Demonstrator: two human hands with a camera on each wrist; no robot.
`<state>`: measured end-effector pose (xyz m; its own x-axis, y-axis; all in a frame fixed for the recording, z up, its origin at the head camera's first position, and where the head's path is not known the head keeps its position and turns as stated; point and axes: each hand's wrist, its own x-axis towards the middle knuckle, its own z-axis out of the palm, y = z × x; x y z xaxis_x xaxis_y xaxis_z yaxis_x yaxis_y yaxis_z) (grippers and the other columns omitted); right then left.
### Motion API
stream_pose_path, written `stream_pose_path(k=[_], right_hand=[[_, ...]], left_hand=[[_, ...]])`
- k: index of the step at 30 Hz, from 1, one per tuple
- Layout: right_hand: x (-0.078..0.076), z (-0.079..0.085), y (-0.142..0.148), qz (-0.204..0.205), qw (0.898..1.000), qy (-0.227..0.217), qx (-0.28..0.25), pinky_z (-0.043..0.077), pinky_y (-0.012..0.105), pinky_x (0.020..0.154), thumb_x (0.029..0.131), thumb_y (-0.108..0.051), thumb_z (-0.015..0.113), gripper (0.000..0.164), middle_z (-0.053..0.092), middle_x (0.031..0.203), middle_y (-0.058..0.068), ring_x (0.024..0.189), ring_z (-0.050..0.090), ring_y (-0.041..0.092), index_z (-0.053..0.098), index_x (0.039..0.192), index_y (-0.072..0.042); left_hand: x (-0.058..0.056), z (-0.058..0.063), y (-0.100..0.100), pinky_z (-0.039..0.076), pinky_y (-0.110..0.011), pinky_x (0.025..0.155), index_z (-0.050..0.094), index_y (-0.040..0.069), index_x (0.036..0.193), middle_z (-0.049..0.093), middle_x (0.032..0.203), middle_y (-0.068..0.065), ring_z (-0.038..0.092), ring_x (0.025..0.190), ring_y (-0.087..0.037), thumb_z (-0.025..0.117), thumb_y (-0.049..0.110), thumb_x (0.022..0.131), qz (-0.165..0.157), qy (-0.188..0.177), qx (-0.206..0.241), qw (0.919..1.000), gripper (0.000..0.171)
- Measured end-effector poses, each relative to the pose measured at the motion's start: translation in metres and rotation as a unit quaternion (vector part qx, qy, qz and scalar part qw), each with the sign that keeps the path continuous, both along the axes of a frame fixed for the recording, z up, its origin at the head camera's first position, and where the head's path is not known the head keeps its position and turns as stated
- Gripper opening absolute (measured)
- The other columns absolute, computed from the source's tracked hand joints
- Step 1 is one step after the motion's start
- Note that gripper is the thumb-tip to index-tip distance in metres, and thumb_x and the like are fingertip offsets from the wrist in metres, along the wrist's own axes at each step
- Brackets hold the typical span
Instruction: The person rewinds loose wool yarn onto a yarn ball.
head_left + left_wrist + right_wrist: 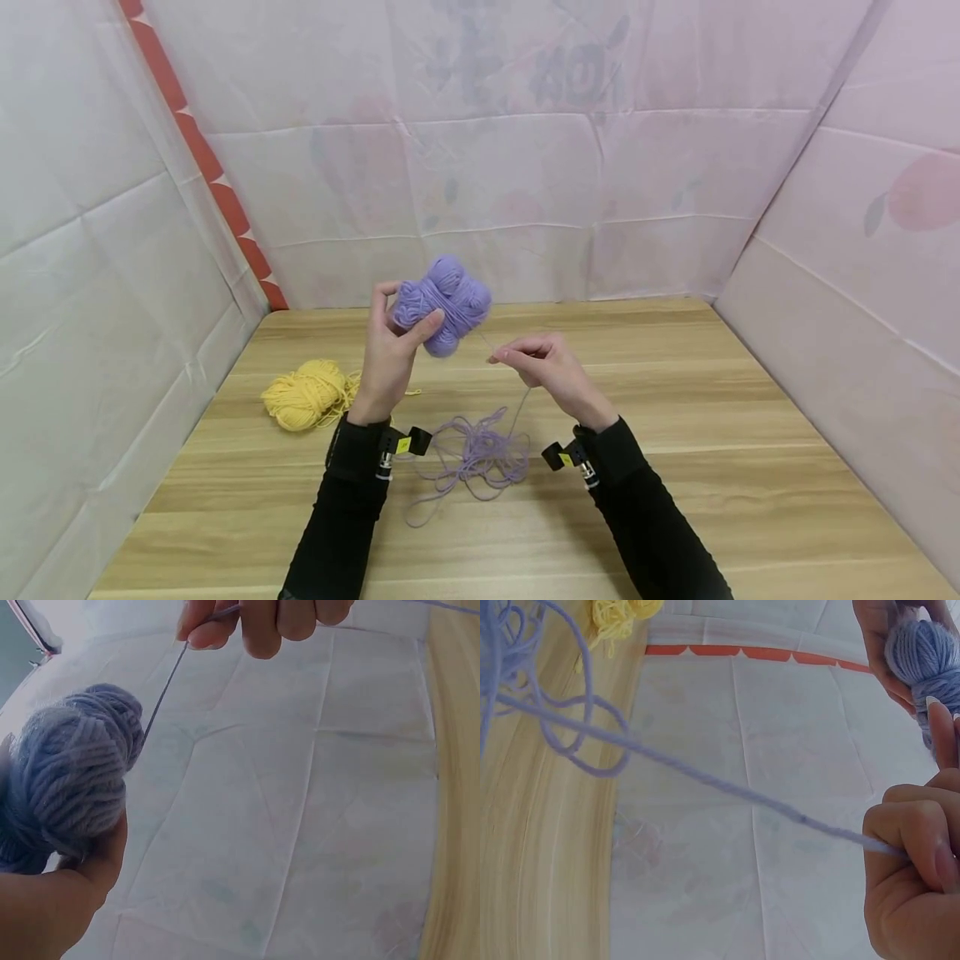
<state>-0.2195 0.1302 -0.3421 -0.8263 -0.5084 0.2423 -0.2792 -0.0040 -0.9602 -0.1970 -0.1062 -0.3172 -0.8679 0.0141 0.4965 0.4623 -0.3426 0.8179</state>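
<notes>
A purple ball of yarn [453,300], wound in crossing bundles, is held up above the table by my left hand [386,354], thumb across its front and fingers behind. To its right, my right hand [551,371] pinches the purple strand between thumb and fingertips. In the left wrist view that strand [163,694] runs taut from the ball [79,761] to the right hand's fingers. From the right hand, the yarn drops to a loose tangle of purple yarn [483,454] on the table; the right wrist view shows this length of yarn [727,787] stretched straight.
A yellow ball of yarn [303,396] lies at the left of the wooden table [675,500], partly behind my left wrist, with loose strands beside it. Pale printed sheeting [510,183] walls the table at the back and both sides. A red scalloped strip [202,150] runs down the left corner.
</notes>
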Motion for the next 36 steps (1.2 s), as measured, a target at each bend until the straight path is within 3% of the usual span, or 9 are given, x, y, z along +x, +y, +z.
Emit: stream_pose_path(k=[6,12,17,22,27,31,36], right_hand=[[0.002,0.000,0.001,-0.011,1.000,0.011,0.021,0.018,0.027,0.049,0.095,-0.021,0.061,0.026,0.027,0.059,-0.006,0.050,0.019,0.013,0.071,0.105,0.001],[0.008,0.005,0.002,-0.034,0.998,0.028,0.045,0.021,0.025,0.050,0.096,-0.022,0.061,0.025,0.059,0.078,-0.008,0.051,0.023,0.012,0.071,0.107,-0.002],[0.011,0.009,0.001,-0.046,0.997,0.045,0.047,0.022,0.023,0.049,0.096,-0.019,0.060,0.024,0.068,0.090,-0.009,0.052,0.026,0.011,0.071,0.105,-0.001],[0.013,0.011,0.002,-0.053,0.996,0.060,0.041,0.023,0.024,0.047,0.096,-0.018,0.059,0.023,0.063,0.080,-0.010,0.050,0.027,0.010,0.071,0.103,0.000],[0.012,0.013,0.003,-0.056,0.995,0.076,0.034,0.020,0.026,0.043,0.096,-0.016,0.059,0.022,0.041,0.060,-0.009,0.047,0.024,0.011,0.070,0.101,0.002],[0.012,0.016,0.005,-0.061,0.994,0.082,0.031,0.019,0.028,0.043,0.096,-0.017,0.060,0.021,0.031,0.056,-0.007,0.046,0.023,0.013,0.070,0.100,0.002],[0.013,0.017,0.009,-0.060,0.996,0.066,0.012,0.019,0.029,0.046,0.095,-0.019,0.061,0.022,0.030,0.056,-0.005,0.048,0.023,0.015,0.070,0.099,0.002]], left_hand=[[-0.002,-0.002,0.003,0.056,-0.033,0.087,0.040,0.020,0.114,0.063,0.115,-0.003,0.065,0.104,-0.019,0.064,-0.006,0.087,0.042,0.009,-0.021,0.9988,0.044],[-0.005,-0.005,0.010,0.059,-0.032,0.077,0.038,0.009,0.118,0.061,0.110,-0.009,0.067,0.093,-0.015,0.071,-0.001,0.084,0.093,0.022,-0.097,0.9907,0.048],[-0.006,-0.006,0.015,0.058,-0.032,0.072,0.039,0.002,0.117,0.060,0.108,-0.020,0.065,0.090,-0.023,0.075,0.003,0.081,0.115,0.044,-0.164,0.9788,0.052],[-0.007,-0.009,0.018,0.058,-0.038,0.080,0.041,0.003,0.119,0.056,0.114,-0.022,0.063,0.100,-0.032,0.077,0.004,0.079,0.123,0.057,-0.222,0.9657,0.053],[-0.007,-0.011,0.020,0.056,-0.040,0.082,0.045,0.003,0.120,0.057,0.114,-0.021,0.061,0.101,-0.032,0.078,0.002,0.077,0.119,0.082,-0.272,0.9514,0.054],[-0.007,-0.012,0.020,0.057,-0.040,0.083,0.047,0.005,0.119,0.060,0.115,-0.020,0.062,0.103,-0.032,0.080,0.004,0.076,0.110,0.096,-0.310,0.9394,0.054],[-0.006,-0.012,0.021,0.057,-0.042,0.085,0.051,0.005,0.116,0.062,0.114,-0.018,0.062,0.104,-0.031,0.082,0.002,0.073,0.094,0.115,-0.352,0.9243,0.053]])
